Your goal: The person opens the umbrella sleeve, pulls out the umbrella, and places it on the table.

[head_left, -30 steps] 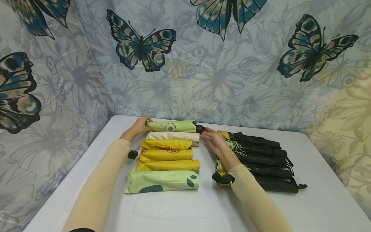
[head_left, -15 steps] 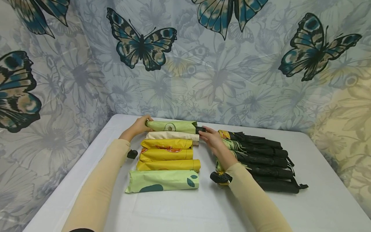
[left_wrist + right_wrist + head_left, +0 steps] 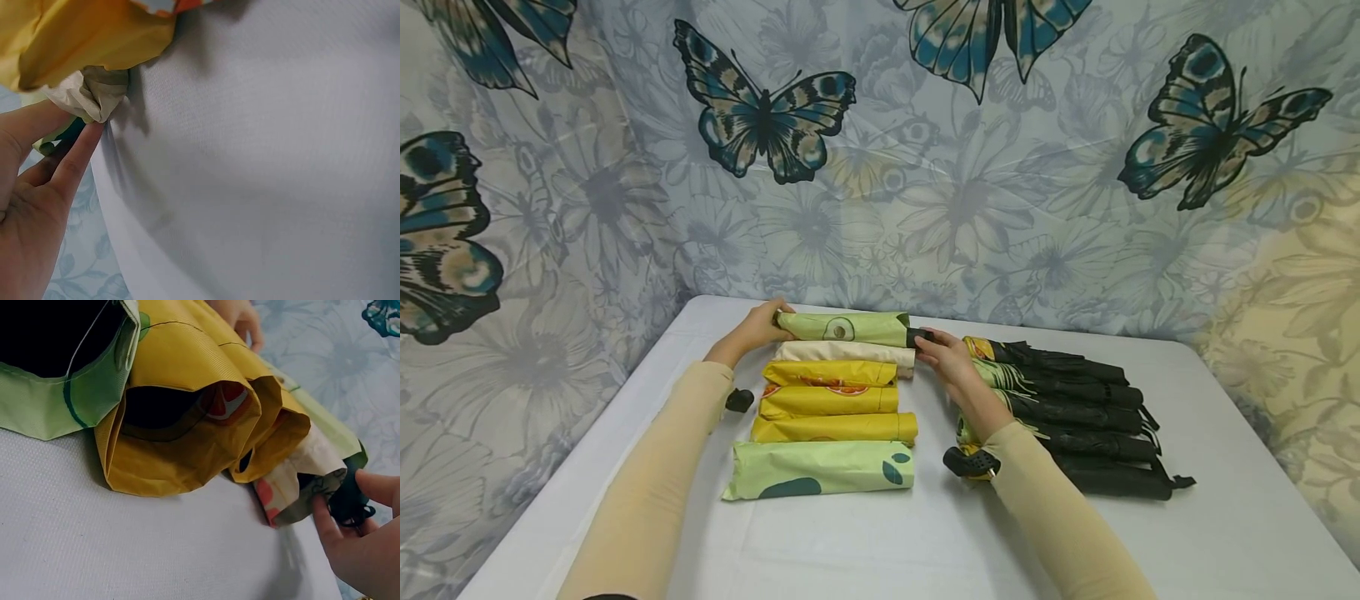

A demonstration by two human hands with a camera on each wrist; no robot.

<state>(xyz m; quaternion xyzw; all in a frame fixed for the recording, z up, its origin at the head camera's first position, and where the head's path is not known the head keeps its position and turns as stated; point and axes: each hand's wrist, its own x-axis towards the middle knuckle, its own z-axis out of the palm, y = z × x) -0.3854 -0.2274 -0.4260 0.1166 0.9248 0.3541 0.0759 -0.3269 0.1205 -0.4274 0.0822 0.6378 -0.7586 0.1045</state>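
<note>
At the back of the row lies a pale green umbrella cover with an avocado print, a black umbrella end sticking out on its right. My left hand grips the cover's left end; in the left wrist view its fingers also reach the cream cover's crumpled tip. My right hand pinches the black end between thumb and fingers, which the right wrist view shows beside a small dark loop. Directly in front are the cream cover, several yellow covers and another green cover.
To the right, several folded black umbrellas lie side by side, partly behind my right forearm. One black handle points toward the covers. Another black knob sits beside my left wrist. A floral curtain hangs behind the white table.
My right hand has shifted slightly left, and its thumb and fingers have come around the black umbrella end. My left hand stays at the green cover's left end.
</note>
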